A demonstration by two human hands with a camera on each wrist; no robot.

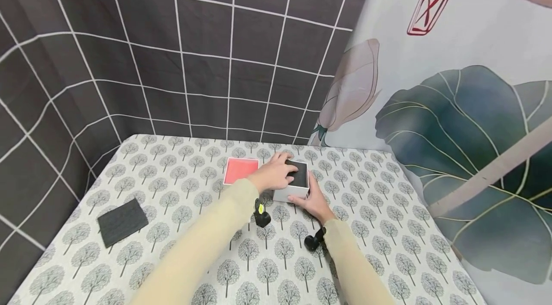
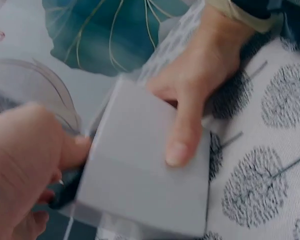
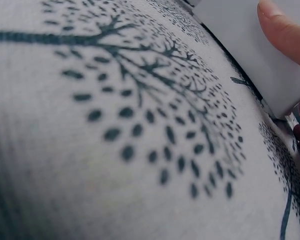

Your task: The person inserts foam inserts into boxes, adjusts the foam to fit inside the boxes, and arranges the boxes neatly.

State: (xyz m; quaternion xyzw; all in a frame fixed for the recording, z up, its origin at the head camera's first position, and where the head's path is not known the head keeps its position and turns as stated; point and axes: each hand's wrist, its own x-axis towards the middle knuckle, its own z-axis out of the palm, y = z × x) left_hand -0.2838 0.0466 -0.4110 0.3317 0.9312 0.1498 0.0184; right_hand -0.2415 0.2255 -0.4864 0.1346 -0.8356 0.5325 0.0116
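Note:
A white box (image 1: 288, 194) with a black insert (image 1: 300, 175) at its open top stands near the back of the table. My right hand (image 1: 316, 201) grips the box at its near right corner, the thumb lying on the front wall. In the left wrist view that thumb presses flat on the box's white side (image 2: 140, 150). Over the box's left rim reaches my left hand (image 1: 276, 173). Its fingers pinch at the dark insert (image 2: 70, 192), which shows between them by the rim; part of it is hidden by the hand.
Left of the box lies a shallow white-edged tray with a red inside (image 1: 240, 170). A flat black sheet (image 1: 122, 221) rests farther left on the tree-print tablecloth (image 1: 247, 252). Behind the table hang a dark grid-patterned curtain (image 1: 202, 70) and a leaf-print cloth (image 1: 465, 151).

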